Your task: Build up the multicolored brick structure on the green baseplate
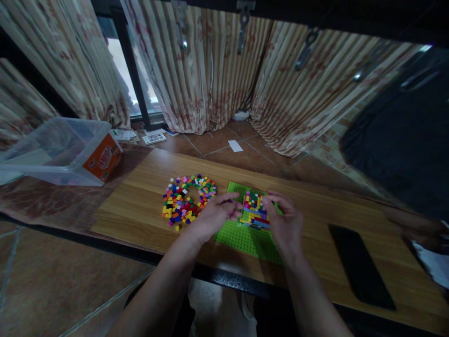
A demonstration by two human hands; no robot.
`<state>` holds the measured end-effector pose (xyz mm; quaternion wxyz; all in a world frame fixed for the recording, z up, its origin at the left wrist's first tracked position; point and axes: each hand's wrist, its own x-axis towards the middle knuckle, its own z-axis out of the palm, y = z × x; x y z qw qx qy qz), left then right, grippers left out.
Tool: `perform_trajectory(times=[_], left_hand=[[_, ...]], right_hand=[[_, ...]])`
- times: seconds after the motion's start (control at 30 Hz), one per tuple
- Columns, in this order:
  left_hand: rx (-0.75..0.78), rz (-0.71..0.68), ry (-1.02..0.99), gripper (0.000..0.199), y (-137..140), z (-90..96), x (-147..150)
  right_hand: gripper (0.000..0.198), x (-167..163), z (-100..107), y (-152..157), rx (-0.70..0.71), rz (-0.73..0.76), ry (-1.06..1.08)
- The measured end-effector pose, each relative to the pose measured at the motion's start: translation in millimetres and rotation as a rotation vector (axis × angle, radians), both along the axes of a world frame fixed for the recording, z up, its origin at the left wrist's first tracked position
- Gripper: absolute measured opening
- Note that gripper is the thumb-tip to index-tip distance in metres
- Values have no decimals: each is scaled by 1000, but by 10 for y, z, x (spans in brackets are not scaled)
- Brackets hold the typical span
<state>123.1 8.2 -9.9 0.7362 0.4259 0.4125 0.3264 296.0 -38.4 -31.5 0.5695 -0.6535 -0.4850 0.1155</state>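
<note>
A green studded baseplate [247, 241] lies on the wooden board, with a low multicoloured brick build [256, 210] on it. My left hand [222, 213] hovers at the build's left edge, fingers stretched and apart; whether a small brick sits between them is too blurred to tell. At the build's right side is my right hand [286, 217], thumb and forefinger pinched together by its upper right corner. What that pinch holds, if anything, is hidden. Left of the baseplate, loose small bricks [178, 201] in many colours are spread in a rough ring.
A wooden board [129, 206] bears the bricks and, to the right, a black flat slab [361, 267]. At the far left stands a clear plastic bin [66, 159] with an orange label. Striped curtains [224, 70] hang behind. Another person's hand [430, 234] shows at the right edge.
</note>
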Motion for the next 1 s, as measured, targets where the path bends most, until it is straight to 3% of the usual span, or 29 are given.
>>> perform_trajectory(times=[0.1,0.23,0.5,0.83,1.0], left_hand=[[-42,-32,-157,47,-4,22,-32],[54,-126,-277,58,-26,25,-56],[196,-222,-229,64,-20,-18,-21],[399,-176,-63,25,-53,-26,55],[493,-155,-15,11,-84,-15,87]], right_hand=[[13,-42,53,-29,57,3,-61],[13,-131,109,-78,64,131,-200],[16,-197,132,-112,33,282,-329],[7,-230,120,-85,37,246,-103],[5,-242,121,-89,62,195,-86]])
